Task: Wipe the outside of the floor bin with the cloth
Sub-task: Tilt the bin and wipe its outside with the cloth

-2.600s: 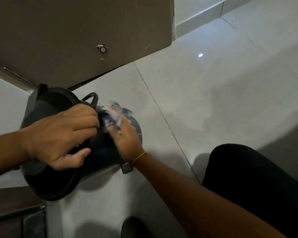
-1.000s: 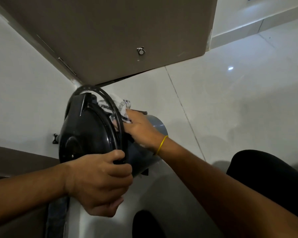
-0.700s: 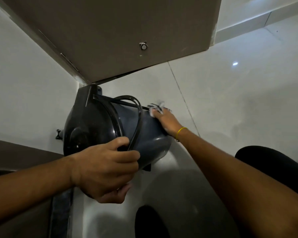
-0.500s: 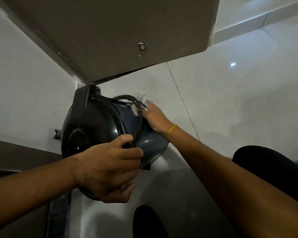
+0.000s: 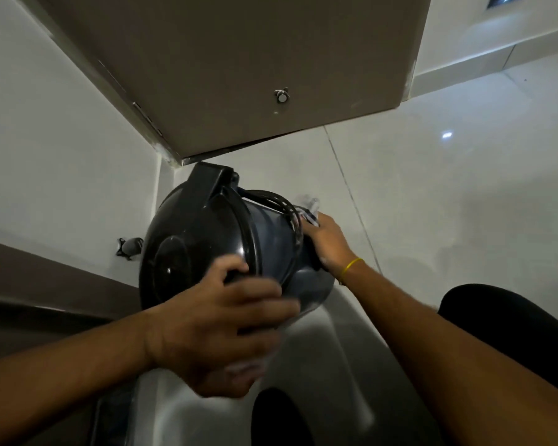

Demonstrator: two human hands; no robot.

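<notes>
The left hand [image 5: 216,329] is smeared with motion blur, so I can't tell how its fingers sit on the dark round plastic floor bin [image 5: 226,249], and it covers the bin's lower side. The pale patterned cloth [image 5: 308,206] is mostly tucked under the right hand [image 5: 327,241] and blurry; the pattern's unreadable. Both forearms run off the bottom edge. The small dark object on the wall [image 5: 129,247] is too small to identify.

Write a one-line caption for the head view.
Left hand steadies tilted dark plastic floor bin; right hand presses white patterned cloth to its side.
</notes>
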